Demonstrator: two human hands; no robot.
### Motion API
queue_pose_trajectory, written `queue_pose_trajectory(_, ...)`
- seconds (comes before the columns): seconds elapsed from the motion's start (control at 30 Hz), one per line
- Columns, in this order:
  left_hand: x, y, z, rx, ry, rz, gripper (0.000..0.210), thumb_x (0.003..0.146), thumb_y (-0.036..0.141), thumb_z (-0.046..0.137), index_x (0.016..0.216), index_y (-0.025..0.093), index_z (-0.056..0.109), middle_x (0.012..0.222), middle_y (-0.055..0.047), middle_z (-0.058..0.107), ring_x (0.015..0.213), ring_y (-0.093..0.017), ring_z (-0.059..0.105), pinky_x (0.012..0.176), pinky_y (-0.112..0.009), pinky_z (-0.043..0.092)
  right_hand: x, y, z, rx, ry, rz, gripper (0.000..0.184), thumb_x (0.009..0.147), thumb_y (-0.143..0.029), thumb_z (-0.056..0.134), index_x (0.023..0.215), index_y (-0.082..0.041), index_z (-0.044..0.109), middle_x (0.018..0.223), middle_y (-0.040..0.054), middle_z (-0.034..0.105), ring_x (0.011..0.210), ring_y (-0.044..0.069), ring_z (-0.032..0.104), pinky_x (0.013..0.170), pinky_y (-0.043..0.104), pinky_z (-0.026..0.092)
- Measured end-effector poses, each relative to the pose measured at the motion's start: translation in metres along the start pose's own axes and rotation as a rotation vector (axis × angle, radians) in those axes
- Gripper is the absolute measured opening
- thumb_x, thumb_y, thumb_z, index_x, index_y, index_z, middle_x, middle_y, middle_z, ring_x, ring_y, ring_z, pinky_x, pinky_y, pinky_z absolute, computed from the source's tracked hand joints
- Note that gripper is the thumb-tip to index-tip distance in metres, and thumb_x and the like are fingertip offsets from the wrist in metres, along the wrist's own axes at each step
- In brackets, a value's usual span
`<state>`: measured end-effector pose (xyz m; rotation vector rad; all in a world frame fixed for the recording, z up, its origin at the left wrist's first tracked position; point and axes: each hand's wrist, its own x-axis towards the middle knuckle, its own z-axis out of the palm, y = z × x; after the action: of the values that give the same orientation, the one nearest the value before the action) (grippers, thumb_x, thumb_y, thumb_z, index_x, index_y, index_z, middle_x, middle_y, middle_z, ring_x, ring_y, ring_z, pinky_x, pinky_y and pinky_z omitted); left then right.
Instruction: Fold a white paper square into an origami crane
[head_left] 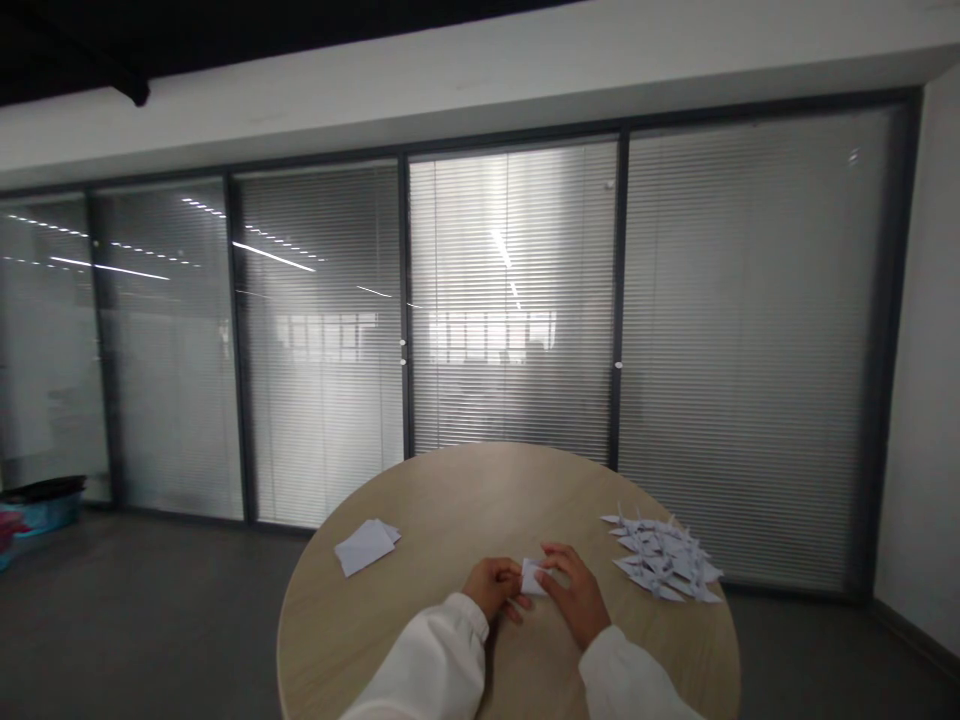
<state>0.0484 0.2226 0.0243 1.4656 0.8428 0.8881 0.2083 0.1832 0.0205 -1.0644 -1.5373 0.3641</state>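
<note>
two white sleeves (442, 660) come up from the near edge, and the person's hands meet over the near part of a round wooden table (480, 490). the left hand (495, 588) is curled, its fingertips closed on the left edge of a small piece of white paper (532, 577); the right hand (576, 592) lies flatter, its thumb and forefinger pinching the paper's right side while the other fingers rest loosely bent on the tabletop. the paper sits between the two hands, touching both, low against the table; whether it is folded, and how, is too small to tell. out to the left of the left hand and a little farther off lies a small stack of white paper sheets (366, 546), well apart from the fingers. to the right of the right hand and somewhat beyond it spreads a heap of folded white paper shapes (664, 560), pointed and overlapping, near the table's right rim. beyond the table's far edge stands a wall of glass panels (510, 300) with shut blinds in dark frames, catching reflections of ceiling lights. far off to the left, on the grey floor, sits a blue bin (45, 505).
</note>
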Motion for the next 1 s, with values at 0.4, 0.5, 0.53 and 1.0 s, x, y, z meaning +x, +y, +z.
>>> queue_pose_trajectory(0.4,-0.006,0.007,0.008,0.073,-0.035,0.024,0.049,0.060,0.057,0.057,0.070,0.009,0.057,0.059,-0.005,0.059,0.059,-0.021,0.062,0.039,-0.026,0.046,-0.001,0.002,0.002,0.022,0.010,0.205,0.016,0.065,-0.035,0.057,0.072,-0.021,0.054,0.063,-0.0023,0.061,0.060,0.014,0.057,0.056,0.022,0.042)
queue_pose_trajectory(0.5,-0.005,0.005,0.007,0.101,-0.035,0.005,0.046,0.052,0.049,0.067,0.073,0.009,0.059,0.060,-0.005,0.061,0.058,-0.020,0.061,0.040,-0.025,0.047,-0.001,0.005,0.002,0.060,0.004,0.206,0.021,0.065,-0.035,0.058,0.081,-0.021,0.055,0.069,-0.0007,0.063,0.061,0.015,0.058,0.057,0.023,0.043)
queue_pose_trajectory(0.53,-0.005,0.005,0.007,0.109,-0.023,0.000,0.046,0.050,0.047,0.069,0.074,0.009,0.060,0.059,-0.005,0.061,0.057,-0.019,0.061,0.041,-0.026,0.047,0.000,0.005,0.002,0.065,-0.014,0.200,0.021,0.066,-0.035,0.057,0.082,-0.021,0.056,0.070,0.0002,0.064,0.063,0.015,0.058,0.058,0.023,0.044)
queue_pose_trajectory(1.0,-0.007,0.007,0.007,0.185,0.012,0.010,0.045,0.050,0.052,0.064,0.068,0.010,0.062,0.055,-0.004,0.060,0.054,-0.018,0.059,0.045,-0.028,0.046,-0.001,-0.003,0.001,0.002,-0.093,0.166,0.025,0.070,-0.041,0.053,0.075,-0.018,0.062,0.070,0.0025,0.065,0.065,0.016,0.057,0.060,0.023,0.042)
